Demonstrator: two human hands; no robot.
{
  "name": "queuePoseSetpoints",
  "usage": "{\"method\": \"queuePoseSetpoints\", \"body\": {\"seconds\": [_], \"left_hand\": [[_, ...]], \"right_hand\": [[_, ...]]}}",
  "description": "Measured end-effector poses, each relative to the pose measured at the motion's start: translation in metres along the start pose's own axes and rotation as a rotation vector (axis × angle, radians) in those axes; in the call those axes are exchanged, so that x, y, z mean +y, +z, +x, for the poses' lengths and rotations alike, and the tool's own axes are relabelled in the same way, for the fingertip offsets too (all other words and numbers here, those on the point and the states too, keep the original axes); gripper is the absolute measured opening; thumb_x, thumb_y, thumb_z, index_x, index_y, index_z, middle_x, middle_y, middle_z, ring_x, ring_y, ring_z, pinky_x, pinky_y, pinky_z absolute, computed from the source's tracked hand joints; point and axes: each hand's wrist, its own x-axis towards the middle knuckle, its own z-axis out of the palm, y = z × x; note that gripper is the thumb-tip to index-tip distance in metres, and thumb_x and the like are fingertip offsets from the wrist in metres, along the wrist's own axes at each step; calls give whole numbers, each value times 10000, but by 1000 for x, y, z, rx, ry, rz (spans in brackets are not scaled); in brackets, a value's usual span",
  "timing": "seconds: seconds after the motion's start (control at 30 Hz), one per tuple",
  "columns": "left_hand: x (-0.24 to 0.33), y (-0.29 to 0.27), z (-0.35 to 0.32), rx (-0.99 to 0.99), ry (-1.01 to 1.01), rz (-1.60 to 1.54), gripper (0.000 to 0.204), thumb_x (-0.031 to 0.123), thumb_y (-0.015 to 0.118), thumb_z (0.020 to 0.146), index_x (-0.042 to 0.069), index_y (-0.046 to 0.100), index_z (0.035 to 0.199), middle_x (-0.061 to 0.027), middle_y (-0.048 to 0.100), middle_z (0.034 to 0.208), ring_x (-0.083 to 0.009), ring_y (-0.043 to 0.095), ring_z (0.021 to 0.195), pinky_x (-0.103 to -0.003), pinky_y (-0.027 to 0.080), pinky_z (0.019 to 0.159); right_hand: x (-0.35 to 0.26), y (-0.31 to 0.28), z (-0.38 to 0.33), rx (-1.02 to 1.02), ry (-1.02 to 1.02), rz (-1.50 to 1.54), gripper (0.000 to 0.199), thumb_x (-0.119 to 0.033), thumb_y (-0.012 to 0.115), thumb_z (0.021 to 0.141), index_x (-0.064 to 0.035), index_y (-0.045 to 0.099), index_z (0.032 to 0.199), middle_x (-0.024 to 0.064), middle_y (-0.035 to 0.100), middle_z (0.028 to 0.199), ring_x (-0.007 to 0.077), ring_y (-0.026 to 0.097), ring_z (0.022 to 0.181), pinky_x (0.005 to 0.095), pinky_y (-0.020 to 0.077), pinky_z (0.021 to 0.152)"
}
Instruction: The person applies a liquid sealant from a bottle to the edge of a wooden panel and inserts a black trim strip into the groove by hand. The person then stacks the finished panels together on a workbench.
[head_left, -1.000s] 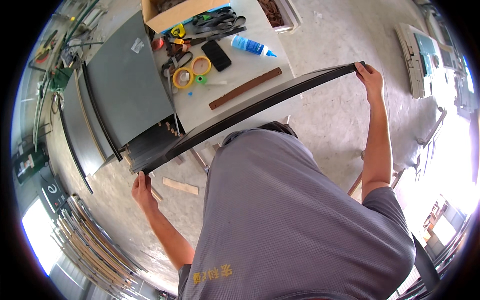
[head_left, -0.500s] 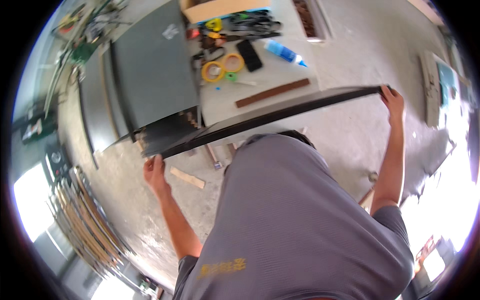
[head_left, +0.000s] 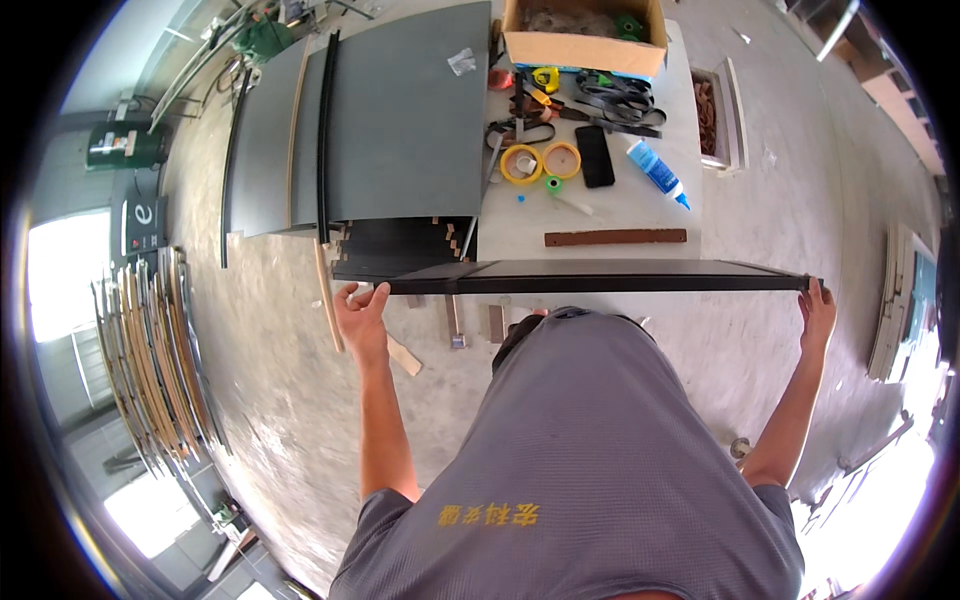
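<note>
A long flat panel with a black edge strip (head_left: 600,284) stretches across in front of my body, its grey face (head_left: 640,268) seen nearly edge-on. At its left end my left hand (head_left: 363,312) grips the corner, thumb up against the edge. My right hand (head_left: 818,312) pinches the opposite end with bent fingers. Just beyond the panel, a short brown strip (head_left: 615,237) lies on the pale worktable (head_left: 640,215). Near the panel's left end is a stack of black strips (head_left: 400,247), partly covered by a big grey sheet (head_left: 410,120).
On the table are yellow tape rolls (head_left: 521,164), a black phone (head_left: 594,157), a blue-and-white glue bottle (head_left: 658,172), a yellow tape measure (head_left: 545,80), black straps (head_left: 620,100) and a cardboard box (head_left: 585,48). A long black bar (head_left: 326,140) crosses the grey sheets. Wooden strips (head_left: 150,350) lean at left.
The panel has gone from slanting up toward the right to nearly level, its left end higher and right end lower in view. Both hands stay on its ends; the view has turned.
</note>
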Motion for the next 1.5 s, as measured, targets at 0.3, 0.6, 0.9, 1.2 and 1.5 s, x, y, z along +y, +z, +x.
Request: {"method": "queuePoseSetpoints", "body": {"seconds": [0.3,0.6,0.9,1.2,1.5], "left_hand": [[-90,55,54,-616,-837,-601,614,577,566,906,21,617,1163,-173,660,1042,-362,643,960,-518,530,932],[-113,-1,29,-774,-574,-962,362,283,548,916,-8,646,1108,-189,674,1140,-316,661,1056,-472,530,978],[-75,-192,-76,-540,-440,-1075,560,108,573,908,-22,448,1439,-206,615,1319,-302,655,1153,-429,563,944],[-257,-177,-114,264,-652,-626,609,383,680,961,13,483,1402,-126,644,1219,-277,653,1045,-437,558,890],[-319,-155,-132,338,-812,-752,582,346,755,910,23,523,1336,-108,672,1133,-262,684,943,-423,598,804]], "right_hand": [[61,7,17,-31,-296,326,570,-524,600,970,-58,548,1296,104,589,1396,220,533,1291,397,327,1147],[-15,69,-23,-37,-73,920,940,-762,251,953,-39,332,1547,145,368,1580,268,295,1477,476,112,1234],[-237,312,-125,-516,-403,827,845,-639,154,982,-32,381,1524,154,341,1601,329,258,1500,485,121,1249],[-142,622,-122,-991,214,1005,804,-675,289,1001,-47,473,1467,144,538,1449,334,483,1333,448,309,1186],[-28,712,-140,-995,534,719,926,-782,345,917,7,548,1357,183,607,1339,386,547,1234,477,401,1111]]}}
